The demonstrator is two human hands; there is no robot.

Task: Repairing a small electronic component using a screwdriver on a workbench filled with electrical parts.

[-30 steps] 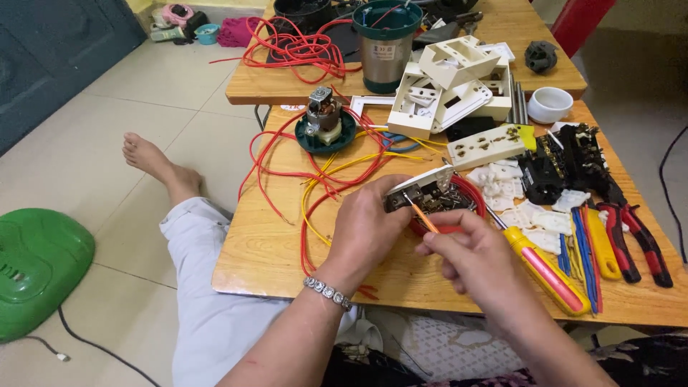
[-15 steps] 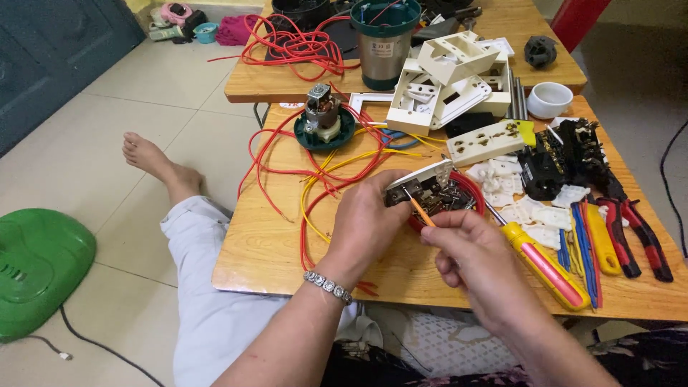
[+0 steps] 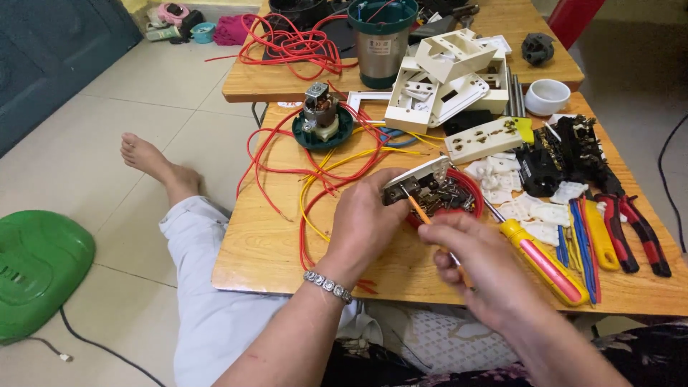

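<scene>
My left hand (image 3: 364, 228) grips a white socket plate (image 3: 418, 180) tilted on edge, its back side with metal contacts facing me. My right hand (image 3: 479, 266) holds a thin orange screwdriver (image 3: 426, 217) whose tip touches the back of that plate. Just behind the plate sits a red round bowl (image 3: 469, 188) filled with small dark screws and parts. A bigger yellow-and-pink screwdriver (image 3: 546, 259) lies on the wooden table (image 3: 265, 244) to the right of my right hand.
Red and yellow wires (image 3: 315, 175) sprawl over the table's left half around a small motor on a green base (image 3: 321, 122). White socket housings (image 3: 448, 75), a green canister (image 3: 382, 39), a white cup (image 3: 547, 96), black parts and red pliers (image 3: 634, 229) lie behind and right. A bare foot (image 3: 154, 163) rests on the floor.
Both hands stayed at the socket plate; the orange screwdriver shifted slightly against its back while the view edged to the left.
</scene>
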